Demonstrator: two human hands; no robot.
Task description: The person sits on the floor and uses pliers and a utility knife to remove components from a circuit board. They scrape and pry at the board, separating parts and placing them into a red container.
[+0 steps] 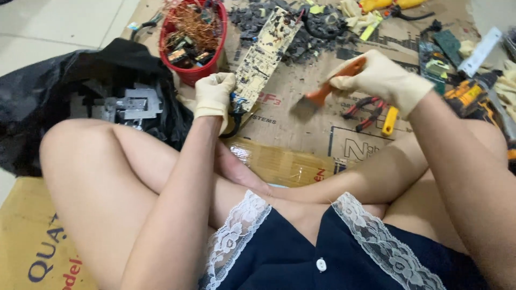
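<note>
My left hand (214, 96), in a cream glove, grips the near end of a long pale circuit board (262, 56) that slants up and away over the cardboard. My right hand (382, 79), also gloved, is closed around the orange handle of a flat-bladed scraper (313, 101), whose grey blade points down-left, just right of the board and apart from it. I sit cross-legged on flattened cardboard (301, 115).
A red basket (192, 37) of copper wire and parts stands beyond my left hand. A black bag (64, 91) with grey metal parts lies left. Dark broken debris (312, 27), red-handled pliers (365, 110), a yellow-handled tool (390, 120) and a yellow drill (473, 96) lie right.
</note>
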